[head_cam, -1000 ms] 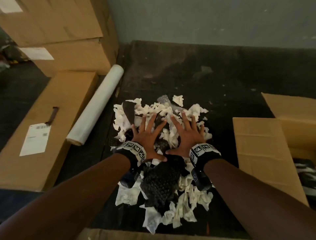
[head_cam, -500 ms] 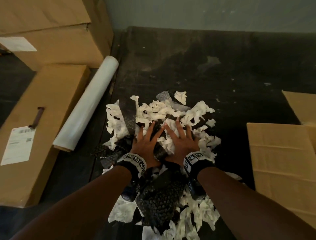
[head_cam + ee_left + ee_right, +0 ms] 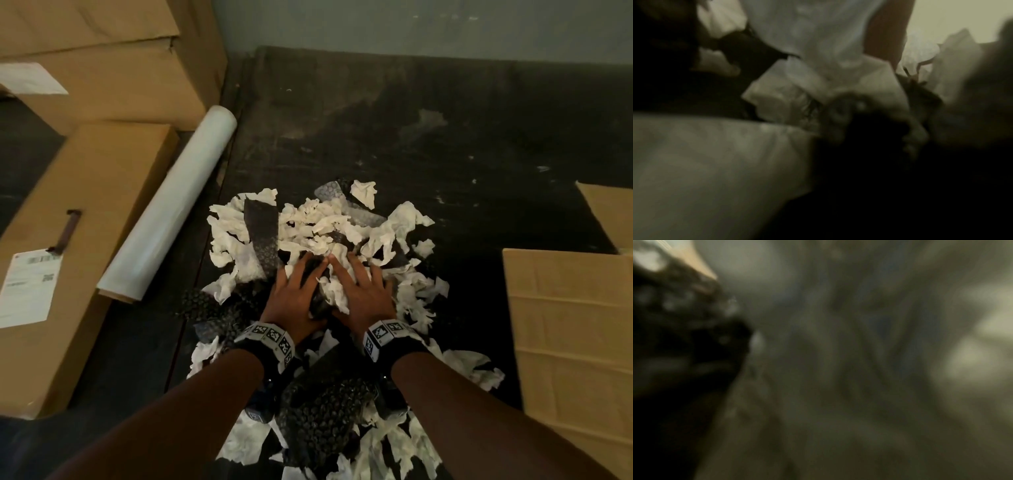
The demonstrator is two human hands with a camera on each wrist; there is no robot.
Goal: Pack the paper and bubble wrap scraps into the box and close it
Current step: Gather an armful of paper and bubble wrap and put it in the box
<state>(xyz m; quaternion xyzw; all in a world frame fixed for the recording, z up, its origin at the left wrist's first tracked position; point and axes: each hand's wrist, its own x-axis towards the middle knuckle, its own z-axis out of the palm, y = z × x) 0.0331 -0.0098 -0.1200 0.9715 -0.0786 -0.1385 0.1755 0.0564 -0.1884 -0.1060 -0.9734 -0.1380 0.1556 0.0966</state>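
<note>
A heap of torn white paper scraps [image 3: 318,226] mixed with dark bubble wrap pieces [image 3: 322,411] lies on the dark floor [image 3: 428,144] in the head view. My left hand [image 3: 296,291] and right hand [image 3: 364,291] lie side by side on the middle of the heap. Their fingers are extended and angled toward each other, pressing a clump of white paper between them. The open cardboard box [image 3: 568,325] stands at the right edge, its flap toward the heap. The left wrist view shows blurred white paper [image 3: 818,40]. The right wrist view is only blur.
A roll of clear plastic film [image 3: 171,205] lies left of the heap. Beyond it is a long flat carton [image 3: 85,222] with a label and handle. Bigger cartons [image 3: 113,58] stand stacked at the back left against a grey wall [image 3: 411,24].
Both hands have drawn together on the heap, fingertips now meeting around a paper clump. The head view has shifted, so the box sits further right in the frame.
</note>
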